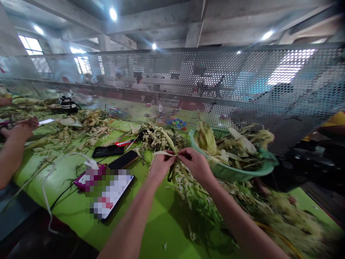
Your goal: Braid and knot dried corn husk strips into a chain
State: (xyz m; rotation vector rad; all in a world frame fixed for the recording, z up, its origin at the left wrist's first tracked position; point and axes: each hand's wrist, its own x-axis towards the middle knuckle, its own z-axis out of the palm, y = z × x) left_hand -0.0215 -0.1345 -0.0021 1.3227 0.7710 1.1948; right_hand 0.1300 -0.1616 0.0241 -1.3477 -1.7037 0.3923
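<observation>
A pale husk strip [169,139] is held above the green table [159,226], nearer to its far edge than to its near edge. It is pinched by the left hand [162,166] and by the right hand [196,166]; the fingers of both are nearly closed, and the fingertips are almost touching. It can be judged that the strip is very light, dry and rather soft, able to be bent, but easily torn along its length (the fibres look thin). It would be best taken close to the crossing point, by the fingertips and without strong pulling. Whether it is slippery cannot be told.

By the far edge of the table, to the right of the hands, a green basket [234,175] is placed beside the perforated panel [167,73]. It is filled up to the rim, and partly above it, with broad husks [205,138] and shredded pieces; its bottom cannot be seen. Loose shredded plant matter [199,201] is spread in front of the basket, toward the near edge.
</observation>
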